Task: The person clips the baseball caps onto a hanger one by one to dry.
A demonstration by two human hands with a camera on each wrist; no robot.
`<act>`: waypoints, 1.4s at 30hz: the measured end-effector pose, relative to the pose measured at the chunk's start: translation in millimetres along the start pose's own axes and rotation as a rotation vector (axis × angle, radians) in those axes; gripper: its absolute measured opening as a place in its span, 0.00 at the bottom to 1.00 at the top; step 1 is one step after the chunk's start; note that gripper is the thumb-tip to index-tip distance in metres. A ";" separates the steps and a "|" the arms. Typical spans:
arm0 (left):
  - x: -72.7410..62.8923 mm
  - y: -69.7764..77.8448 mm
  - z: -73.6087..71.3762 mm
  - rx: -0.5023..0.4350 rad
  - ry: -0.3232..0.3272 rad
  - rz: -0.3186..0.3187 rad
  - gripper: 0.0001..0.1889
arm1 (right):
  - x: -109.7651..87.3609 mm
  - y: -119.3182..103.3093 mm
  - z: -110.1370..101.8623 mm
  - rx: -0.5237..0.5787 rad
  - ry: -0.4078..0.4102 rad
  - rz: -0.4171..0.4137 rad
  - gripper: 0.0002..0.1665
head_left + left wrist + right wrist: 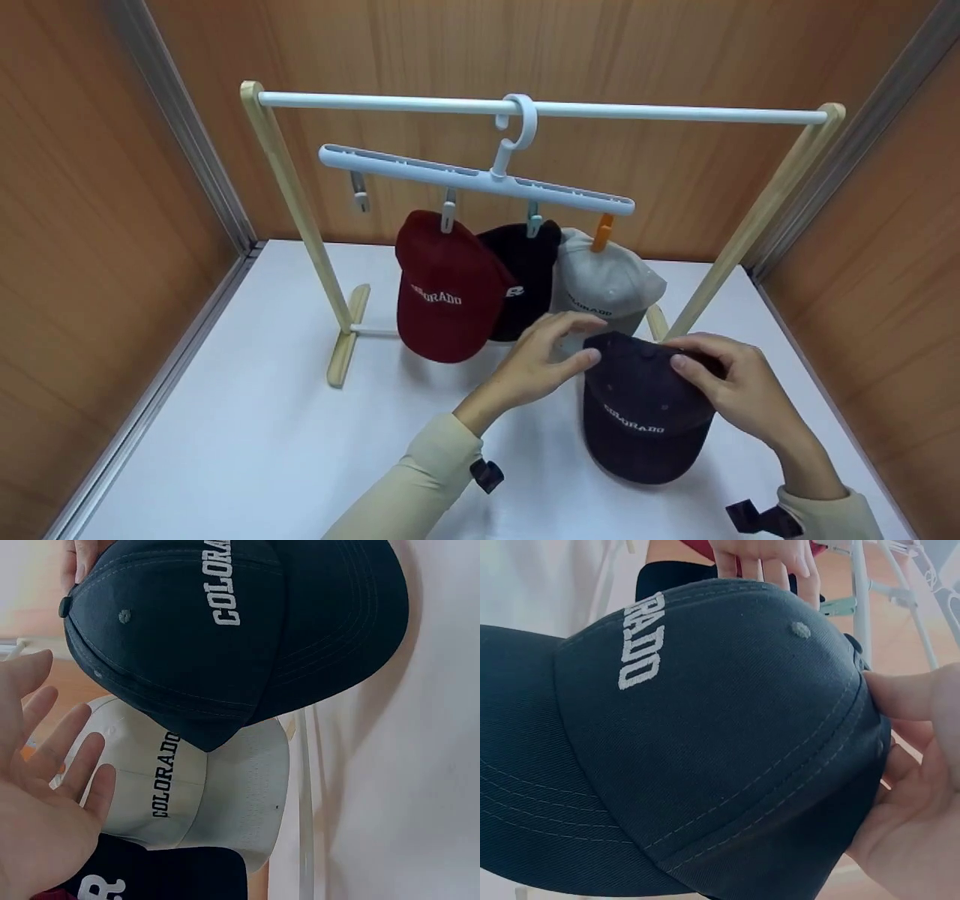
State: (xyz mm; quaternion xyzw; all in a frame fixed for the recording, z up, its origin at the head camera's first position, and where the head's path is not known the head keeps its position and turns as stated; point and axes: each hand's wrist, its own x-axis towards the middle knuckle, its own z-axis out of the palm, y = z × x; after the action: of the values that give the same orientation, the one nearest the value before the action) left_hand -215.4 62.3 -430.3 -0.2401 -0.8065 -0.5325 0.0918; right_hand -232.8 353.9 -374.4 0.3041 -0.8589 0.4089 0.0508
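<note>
My right hand (pixel 739 382) grips a dark navy cap (pixel 649 409) by its crown, thumb in front and fingers behind. White lettering reading COLORADO crosses the cap's front, and its brim points down toward the table. Beside the crown, my left hand (pixel 532 360) has its fingers spread and grips nothing; in the left wrist view its palm (pixel 45 817) shows. Behind hangs a light grey cap (pixel 604 274) under an orange clip (pixel 602 232). A black cap (pixel 525 292) and a red cap (pixel 450 292) hang to its left.
A pale blue hanger (pixel 450 175) tilts down to the right from the white rod (pixel 675 112) of a wooden-legged rack (pixel 300 210). One grey clip (pixel 361 199) at its left end holds nothing. Wood-grain panels (pixel 75 225) enclose the white table (pixel 247 420).
</note>
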 end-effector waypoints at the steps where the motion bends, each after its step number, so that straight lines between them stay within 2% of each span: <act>1: -0.4 0.2 -1.2 -0.001 -0.005 0.003 0.22 | 1.2 -1.7 1.4 0.011 -0.009 -0.008 0.14; 7: -2.3 -0.1 -8.1 -0.009 -0.034 0.048 0.22 | 7.0 -10.7 10.6 0.089 -0.060 -0.039 0.14; 19: -6.8 -5.5 -24.7 -0.129 -0.051 0.111 0.18 | 18.8 -17.6 31.4 0.194 -0.103 -0.062 0.13; 28: -16.1 -3.4 -37.9 -0.140 -0.072 0.061 0.17 | 25.9 -22.4 44.2 0.252 -0.132 -0.069 0.13; 34: -24.7 -5.2 -46.2 -0.177 -0.051 0.045 0.14 | 29.0 -25.8 52.1 0.294 -0.138 -0.076 0.13; 42: -33.9 -4.4 -59.2 -0.164 -0.039 0.032 0.11 | 32.2 -32.1 62.6 0.291 -0.146 -0.054 0.13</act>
State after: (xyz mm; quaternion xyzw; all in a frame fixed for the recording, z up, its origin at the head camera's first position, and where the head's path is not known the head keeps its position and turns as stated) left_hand -194.4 -2.3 -422.9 -0.2698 -0.7578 -0.5905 0.0644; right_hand -230.7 277.1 -383.5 0.3602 -0.7836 0.5042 -0.0454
